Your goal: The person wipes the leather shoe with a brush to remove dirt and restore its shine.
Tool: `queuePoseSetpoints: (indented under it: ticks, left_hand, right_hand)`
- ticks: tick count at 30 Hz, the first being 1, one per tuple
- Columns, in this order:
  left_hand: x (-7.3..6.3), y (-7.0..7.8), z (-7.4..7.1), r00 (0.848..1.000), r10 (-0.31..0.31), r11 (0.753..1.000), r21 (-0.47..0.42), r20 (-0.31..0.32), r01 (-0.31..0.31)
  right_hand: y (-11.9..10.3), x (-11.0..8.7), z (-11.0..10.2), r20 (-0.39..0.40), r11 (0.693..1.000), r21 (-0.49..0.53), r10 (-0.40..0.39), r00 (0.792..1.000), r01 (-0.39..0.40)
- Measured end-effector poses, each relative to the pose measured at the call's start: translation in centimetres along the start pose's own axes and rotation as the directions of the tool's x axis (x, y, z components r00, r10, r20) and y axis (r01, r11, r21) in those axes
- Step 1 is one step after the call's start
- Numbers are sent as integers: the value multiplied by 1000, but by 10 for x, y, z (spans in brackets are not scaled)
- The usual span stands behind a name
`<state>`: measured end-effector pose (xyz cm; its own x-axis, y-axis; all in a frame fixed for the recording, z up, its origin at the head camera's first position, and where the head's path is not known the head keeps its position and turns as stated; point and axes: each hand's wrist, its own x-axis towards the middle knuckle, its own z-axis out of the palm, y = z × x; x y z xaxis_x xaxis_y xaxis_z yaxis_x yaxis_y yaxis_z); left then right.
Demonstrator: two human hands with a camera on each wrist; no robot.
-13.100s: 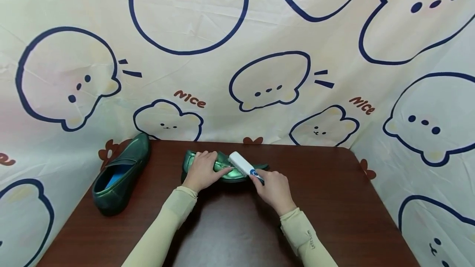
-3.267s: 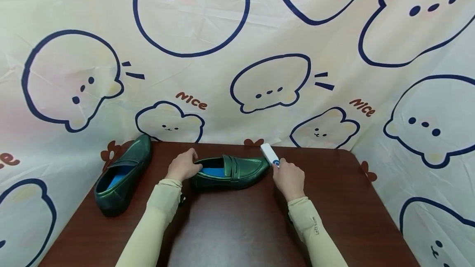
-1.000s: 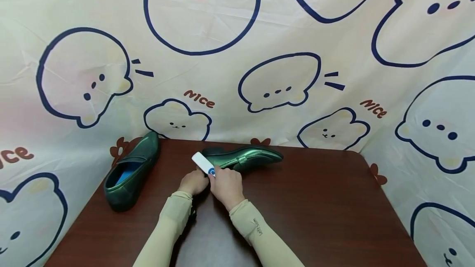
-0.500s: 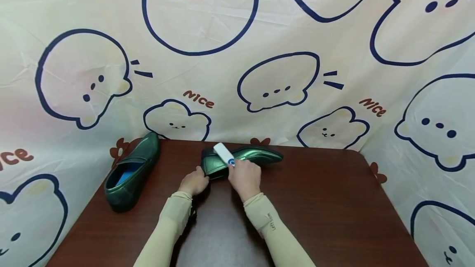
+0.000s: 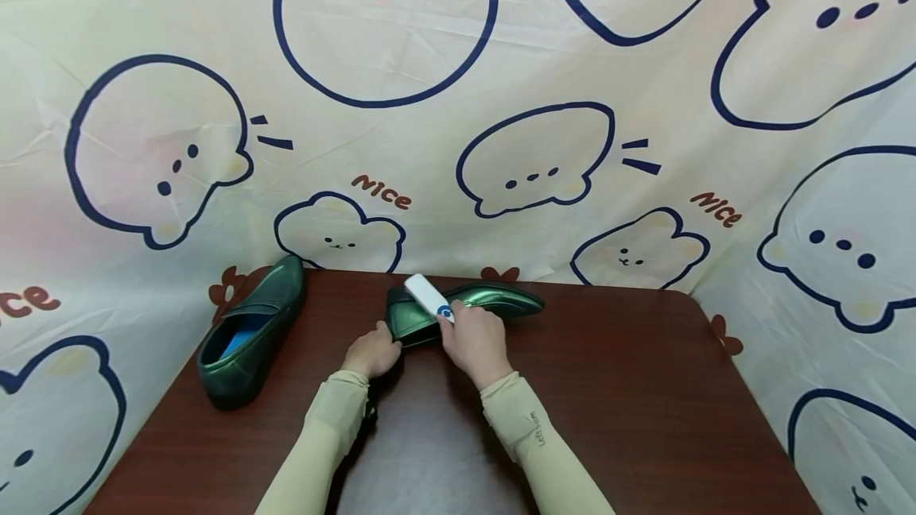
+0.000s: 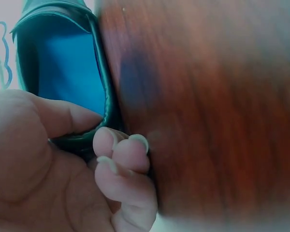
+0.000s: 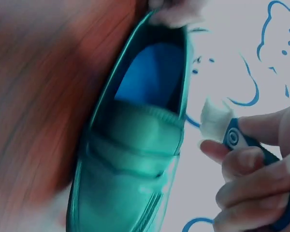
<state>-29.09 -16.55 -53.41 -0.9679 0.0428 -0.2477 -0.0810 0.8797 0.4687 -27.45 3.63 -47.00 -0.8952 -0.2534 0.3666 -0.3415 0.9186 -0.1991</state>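
A green leather loafer (image 5: 498,300) is tipped at the far side of the table, one side up and toe to the right. My left hand (image 5: 373,350) pinches its heel; in the left wrist view the thumb lies inside the rim above the blue insole (image 6: 67,67), fingers outside. A white-headed brush with a blue handle (image 5: 426,293) is gripped in my right hand (image 5: 475,342), its head over the loafer's upward side near the heel. The bristles are hidden in the head view. In the right wrist view the brush (image 7: 216,121) appears beside the loafer's opening.
A second green loafer (image 5: 250,332) with a blue insole stands upright at the table's left edge. The dark brown table (image 5: 608,412) ends at a cartoon-printed cloth backdrop (image 5: 429,141) behind and to the sides.
Since 3.3 seconds ago the loafer has been tipped from upright onto its side. The brush has moved from the toe to the heel, then slightly right along the side. The left hand stays at the heel.
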Motion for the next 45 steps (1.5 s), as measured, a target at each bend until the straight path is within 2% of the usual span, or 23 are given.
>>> queuePoseSetpoints:
  ticks: [7,10,13,16,21,28,33,36,39,42,45]
  left_hand:
    - [3,1,2,1000,-5,1000,0,-24,5]
    - [2,1,3,1000,-7,1000,1,-20,7]
    - [0,1,2,1000,-14,1000,4,-21,14]
    - [-2,1,1,999,-13,1000,2,-29,13]
    - [-3,2,-1,1000,-3,1000,3,-24,3]
    - [-6,2,-2,1000,11,1000,-2,-11,-11]
    - [-5,3,0,1000,18,1000,7,-4,-18]
    - [-3,3,2,1000,24,1000,9,-7,-24]
    - [-1,2,3,1000,16,1000,9,-14,-15]
    - [0,1,3,1000,-1,1000,12,-23,1]
    - [1,0,3,1000,-7,1000,7,-27,8]
  right_hand:
    - [-19,-3,16,101,985,145,-109,989,94]
    - [-25,-7,22,127,978,171,-142,982,119]
    - [-29,-8,24,118,977,169,-152,981,131]
    - [-29,-7,23,87,985,122,-129,988,118]
    - [-21,-6,16,62,998,42,-41,997,39]
    - [0,-6,1,26,998,26,53,998,-53]
    - [6,-7,-4,-18,997,-20,75,997,-75]
    - [3,-6,-3,-13,999,-20,37,999,-38]
    - [-2,-6,3,45,998,42,-46,998,45]
    - [-11,-8,10,95,986,117,-132,987,121]
    - [-19,-8,16,86,980,116,-173,981,163]
